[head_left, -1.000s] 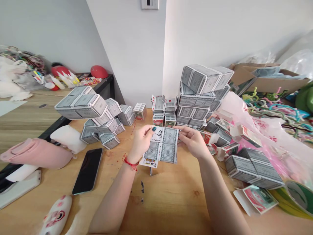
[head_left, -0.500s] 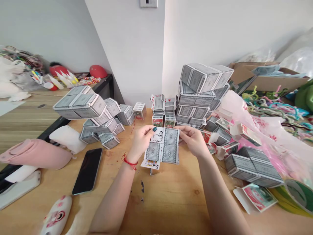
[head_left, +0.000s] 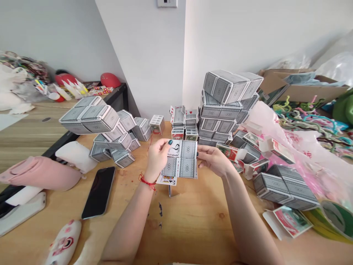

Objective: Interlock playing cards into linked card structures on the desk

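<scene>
Several joined playing cards [head_left: 188, 158] form a partly built box shape over the middle of the table. Their patterned backs face me, and a joker and a king of spades show on the left side. My left hand [head_left: 158, 158], with a red string bracelet, pinches the upper left of the cards between thumb and fingers. At the right edge of the cards, my right hand [head_left: 216, 160] has its fingers curled against them, the fingertips partly hidden behind. A narrow card edge [head_left: 170, 190] points down below the structure.
Stacks of card boxes stand at left [head_left: 95, 117] and right [head_left: 220, 110]. A black phone [head_left: 98, 192] and a pink pouch [head_left: 44, 173] lie to the left. Opened card packs [head_left: 292, 221], green tape [head_left: 333, 221] and a pink plastic bag [head_left: 298, 143] are at right.
The cards have shifted slightly left and up with my left hand. My right hand's fingers have moved down from the top right corner to the right edge.
</scene>
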### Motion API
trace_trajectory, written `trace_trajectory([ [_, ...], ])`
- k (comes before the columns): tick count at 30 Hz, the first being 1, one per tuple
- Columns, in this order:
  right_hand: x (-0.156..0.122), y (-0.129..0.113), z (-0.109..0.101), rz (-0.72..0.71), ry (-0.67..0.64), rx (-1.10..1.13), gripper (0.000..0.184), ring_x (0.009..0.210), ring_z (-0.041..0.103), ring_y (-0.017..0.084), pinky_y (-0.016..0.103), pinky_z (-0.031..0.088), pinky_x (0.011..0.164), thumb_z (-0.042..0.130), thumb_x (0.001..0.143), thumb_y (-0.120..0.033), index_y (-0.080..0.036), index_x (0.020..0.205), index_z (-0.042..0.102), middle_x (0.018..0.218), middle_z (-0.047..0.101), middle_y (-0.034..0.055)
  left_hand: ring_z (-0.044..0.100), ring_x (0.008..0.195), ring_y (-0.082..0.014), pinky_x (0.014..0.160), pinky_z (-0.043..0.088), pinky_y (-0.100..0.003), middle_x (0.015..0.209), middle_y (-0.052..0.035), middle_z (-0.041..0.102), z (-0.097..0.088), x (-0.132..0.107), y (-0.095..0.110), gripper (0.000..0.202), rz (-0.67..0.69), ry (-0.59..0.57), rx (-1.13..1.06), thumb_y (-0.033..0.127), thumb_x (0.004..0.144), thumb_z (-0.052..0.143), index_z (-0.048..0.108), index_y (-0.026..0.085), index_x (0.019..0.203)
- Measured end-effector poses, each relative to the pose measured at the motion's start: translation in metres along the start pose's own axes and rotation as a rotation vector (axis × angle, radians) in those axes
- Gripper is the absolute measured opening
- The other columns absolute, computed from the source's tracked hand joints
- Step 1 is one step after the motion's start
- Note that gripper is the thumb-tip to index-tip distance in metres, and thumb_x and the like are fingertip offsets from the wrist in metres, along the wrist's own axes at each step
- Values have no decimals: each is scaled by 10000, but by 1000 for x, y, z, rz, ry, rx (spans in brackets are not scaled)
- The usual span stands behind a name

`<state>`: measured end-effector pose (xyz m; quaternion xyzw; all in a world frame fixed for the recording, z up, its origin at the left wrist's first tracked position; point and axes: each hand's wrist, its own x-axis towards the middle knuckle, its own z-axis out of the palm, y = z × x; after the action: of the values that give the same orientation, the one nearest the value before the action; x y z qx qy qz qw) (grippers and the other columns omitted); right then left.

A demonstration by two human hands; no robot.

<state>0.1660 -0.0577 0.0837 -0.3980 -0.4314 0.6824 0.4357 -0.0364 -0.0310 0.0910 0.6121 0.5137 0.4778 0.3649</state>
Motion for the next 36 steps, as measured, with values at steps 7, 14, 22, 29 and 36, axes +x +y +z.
trace_trajectory([
  [7, 3, 3, 0, 7, 12, 54, 372, 600, 597, 93, 176, 477, 492, 711, 619, -235, -182, 985, 668, 808, 687, 45, 538, 684, -141, 591, 416, -230, 781, -43, 630, 1, -1, 3, 279, -21, -48, 2, 389, 779, 503, 618, 145, 848],
  [14, 5, 5, 2, -7, 79, 16, 340, 567, 594, 104, 198, 468, 479, 724, 599, -259, -173, 926, 689, 753, 690, 42, 524, 670, -141, 585, 401, -228, 737, -31, 607, -4, -3, 10, 269, 45, -121, 71, 379, 803, 467, 601, 146, 817],
  [22, 2, 0, 2, -113, 194, -60, 471, 508, 558, 112, 228, 445, 449, 688, 630, -281, -163, 1081, 622, 681, 675, 30, 329, 489, -89, 466, 222, -224, 510, 38, 363, -13, -5, 15, 305, 59, -286, 324, 319, 821, 410, 401, 164, 558],
  [29, 0, -2, 5, -181, 249, -162, 516, 413, 491, 89, 235, 409, 404, 628, 668, -260, -183, 1174, 564, 621, 619, -20, 306, 484, -89, 475, 203, -235, 502, 43, 307, -5, -8, 16, 315, 75, -266, 352, 306, 826, 389, 325, 176, 546],
  [36, -3, -5, 6, -184, 275, -209, 502, 394, 433, 72, 222, 375, 358, 610, 656, -268, -171, 1149, 588, 615, 597, -16, 309, 470, -89, 470, 205, -237, 492, 43, 335, 1, -15, 26, 288, 105, -216, 375, 282, 824, 390, 317, 183, 564],
])
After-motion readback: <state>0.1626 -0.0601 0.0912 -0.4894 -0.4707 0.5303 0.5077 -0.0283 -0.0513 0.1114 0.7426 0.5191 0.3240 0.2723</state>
